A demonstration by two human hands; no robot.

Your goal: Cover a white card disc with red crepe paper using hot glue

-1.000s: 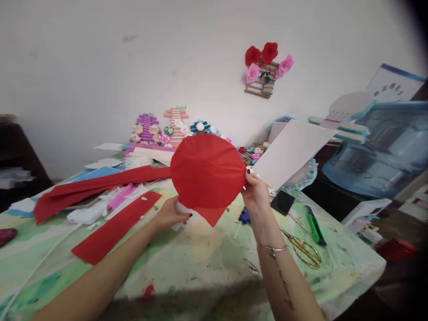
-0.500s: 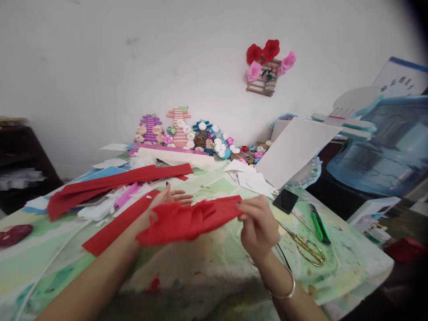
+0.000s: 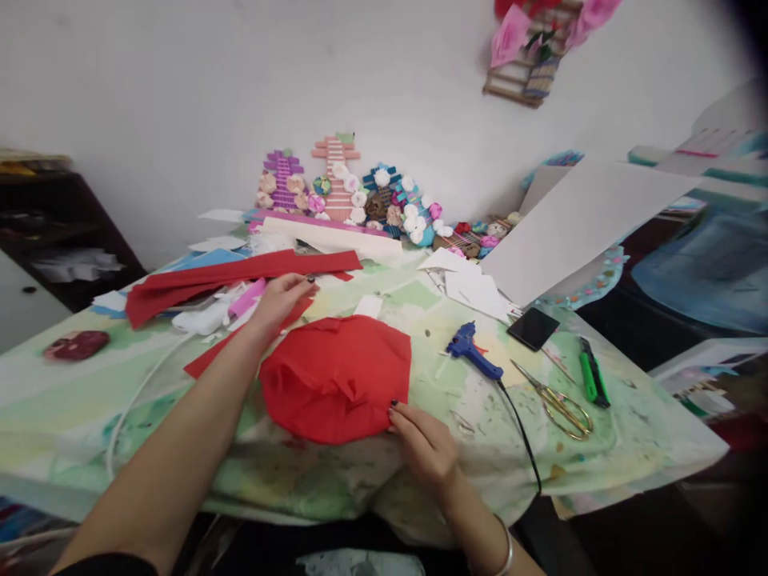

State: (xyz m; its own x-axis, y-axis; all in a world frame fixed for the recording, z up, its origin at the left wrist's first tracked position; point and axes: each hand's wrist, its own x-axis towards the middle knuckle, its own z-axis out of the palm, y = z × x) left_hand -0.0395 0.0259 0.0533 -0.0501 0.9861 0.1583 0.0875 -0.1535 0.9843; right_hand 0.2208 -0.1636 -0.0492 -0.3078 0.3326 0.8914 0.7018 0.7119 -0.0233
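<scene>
A wrinkled, rounded piece of red crepe paper (image 3: 354, 360) lies near the table's front edge, cupped and creased in its middle. My right hand (image 3: 425, 444), a bangle at its wrist, pinches the lower right edge of this piece. Farther back on the left, my left hand (image 3: 283, 302) rests over a red paper strip (image 3: 219, 352). Its fingers are bent together; their undersides are hidden, so I cannot tell whether they grip the strip. Behind that hand lies a longer folded red sheet (image 3: 240, 276).
To the right lie a blue glue gun (image 3: 474, 352) with a black cord, gold-handled scissors (image 3: 558, 408), a green cutter (image 3: 593, 372) and a black flat square (image 3: 533, 328). White paper scraps (image 3: 471, 294) and flower-decorated crafts (image 3: 339, 180) stand along the wall.
The red piece has gone from being held up in the air to lying spread on the table. My left hand moved from behind it to the strip. The glue gun has come into sight.
</scene>
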